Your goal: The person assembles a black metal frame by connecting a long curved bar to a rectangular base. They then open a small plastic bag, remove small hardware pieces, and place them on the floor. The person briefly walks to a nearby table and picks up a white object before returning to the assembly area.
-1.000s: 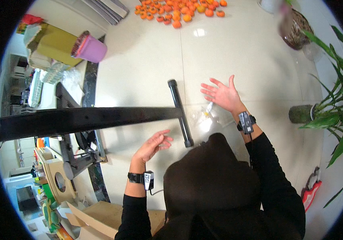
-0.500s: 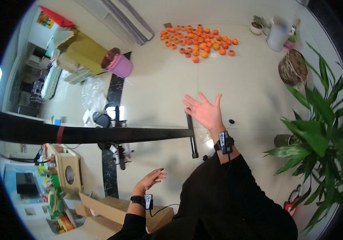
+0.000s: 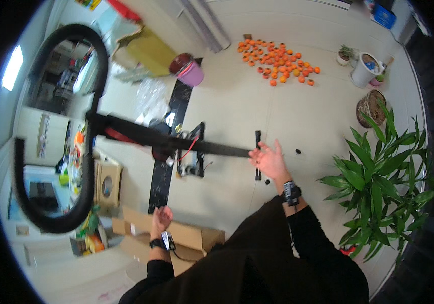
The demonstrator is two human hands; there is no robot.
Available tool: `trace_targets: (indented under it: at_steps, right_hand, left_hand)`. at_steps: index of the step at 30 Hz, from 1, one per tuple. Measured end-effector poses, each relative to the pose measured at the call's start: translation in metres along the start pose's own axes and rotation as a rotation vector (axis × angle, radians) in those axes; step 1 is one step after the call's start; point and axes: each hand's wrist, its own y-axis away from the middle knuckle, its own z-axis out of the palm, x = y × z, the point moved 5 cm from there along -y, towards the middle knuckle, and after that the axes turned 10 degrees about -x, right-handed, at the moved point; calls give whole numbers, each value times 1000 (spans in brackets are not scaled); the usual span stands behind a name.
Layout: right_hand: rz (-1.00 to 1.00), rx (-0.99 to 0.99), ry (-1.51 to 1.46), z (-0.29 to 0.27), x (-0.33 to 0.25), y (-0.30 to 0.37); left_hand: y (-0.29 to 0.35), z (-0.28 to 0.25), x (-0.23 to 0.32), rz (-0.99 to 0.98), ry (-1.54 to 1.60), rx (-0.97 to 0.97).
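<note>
A black exercise machine stretches across the view, its curved, padded handlebar (image 3: 91, 177) rising at the left. From there a dark beam (image 3: 217, 148) runs right to a short black crossbar foot (image 3: 258, 169) on the floor. My right hand (image 3: 270, 161) is open beside the beam's right end, fingers spread and empty; whether it touches the beam I cannot tell. Lower left, my left hand (image 3: 162, 218) is raised with loosely bent fingers and nothing visible in it. It is nearest to an opened cardboard box (image 3: 176, 230).
Many orange persimmons (image 3: 282, 61) lie on the tiles at the far wall. A pink bucket (image 3: 190, 74) and clear plastic wrap (image 3: 151, 99) are at the left. Potted plants (image 3: 379, 167) line the right side. Two small black pieces (image 3: 298, 151) lie near my right hand.
My view has shifted, bringing the curved handlebar into sight at the left. The beam now slants. My left hand has moved left; my right hand appears lower, nearer the beam's end.
</note>
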Motion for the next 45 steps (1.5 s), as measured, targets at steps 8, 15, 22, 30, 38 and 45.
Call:
trace_targets:
  at_steps: [8, 15, 22, 30, 38, 45]
  right_hand:
    - [263, -503, 612, 167, 25, 86]
    - [556, -405, 949, 189, 104, 51]
    - [515, -376, 965, 184, 197, -5]
    - [257, -325, 892, 235, 287, -95]
    - [108, -363, 772, 308, 367, -246]
    - [203, -450, 830, 395, 458, -383]
  left_hand:
    - [206, -77, 123, 494, 841, 103]
    - [248, -75, 147, 577, 1162, -197]
    - [252, -218, 222, 718, 1386, -42]
    - [225, -317, 341, 684, 1635, 62]
    - [207, -332, 365, 733, 1725, 42]
    - [159, -364, 391, 667, 1767, 101]
